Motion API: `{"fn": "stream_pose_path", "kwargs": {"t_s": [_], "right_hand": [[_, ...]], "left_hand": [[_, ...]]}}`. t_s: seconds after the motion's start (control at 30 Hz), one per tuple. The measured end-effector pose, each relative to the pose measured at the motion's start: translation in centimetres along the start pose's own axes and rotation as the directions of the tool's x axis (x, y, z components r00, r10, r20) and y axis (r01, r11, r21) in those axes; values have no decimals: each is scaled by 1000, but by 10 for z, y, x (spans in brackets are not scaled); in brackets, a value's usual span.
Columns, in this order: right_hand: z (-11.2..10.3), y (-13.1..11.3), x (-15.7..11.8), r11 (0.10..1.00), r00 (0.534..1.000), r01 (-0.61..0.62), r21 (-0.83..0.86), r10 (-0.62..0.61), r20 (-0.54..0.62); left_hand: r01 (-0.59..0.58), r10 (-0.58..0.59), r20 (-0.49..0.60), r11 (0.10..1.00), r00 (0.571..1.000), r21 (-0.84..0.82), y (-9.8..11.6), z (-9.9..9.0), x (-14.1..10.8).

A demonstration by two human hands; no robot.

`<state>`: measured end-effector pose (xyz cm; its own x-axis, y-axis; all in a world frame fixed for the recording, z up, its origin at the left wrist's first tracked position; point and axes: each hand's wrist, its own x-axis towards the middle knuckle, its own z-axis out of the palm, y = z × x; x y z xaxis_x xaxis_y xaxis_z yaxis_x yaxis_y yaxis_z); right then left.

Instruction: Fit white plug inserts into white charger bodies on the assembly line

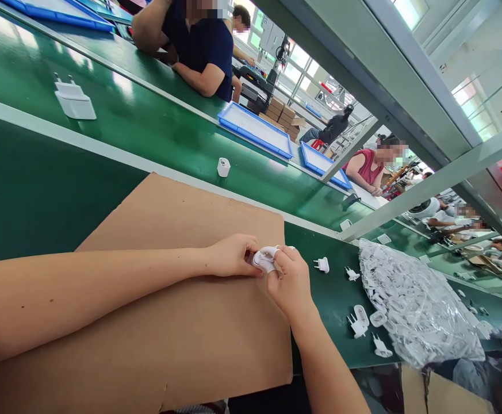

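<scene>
Both of my hands meet above the right part of a brown cardboard sheet (199,322). Between them is a small white plastic charger part (264,259), partly covered by my fingers. My left hand (233,256) pinches it from the left with thumb and fingertips. From the other side, the curled fingers of my right hand (291,279) grip the same part. Just right of that hand, a white two-pin plug piece (322,264) lies on the green table. Another two-pin piece (352,273) is a little farther right.
A clear plastic bag (423,299) full of white parts sits at the right, with loose plug pieces (357,322) beside it. Beyond the cardboard, a green conveyor belt (160,126) carries a white charger (76,99) and a white block (223,167). Blue-rimmed trays (255,130) and co-workers are across it.
</scene>
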<state>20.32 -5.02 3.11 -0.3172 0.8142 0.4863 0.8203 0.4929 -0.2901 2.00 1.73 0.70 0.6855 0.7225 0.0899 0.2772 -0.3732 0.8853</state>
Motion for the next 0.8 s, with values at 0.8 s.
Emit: {"fn": "stream_pose_path", "kwargs": {"t_s": [0.8], "right_hand": [[-6,42,-11,881,868,-424,209,461,-183]], "left_hand": [[57,-47,-100,993,994,100,-1,-21,37]]}}
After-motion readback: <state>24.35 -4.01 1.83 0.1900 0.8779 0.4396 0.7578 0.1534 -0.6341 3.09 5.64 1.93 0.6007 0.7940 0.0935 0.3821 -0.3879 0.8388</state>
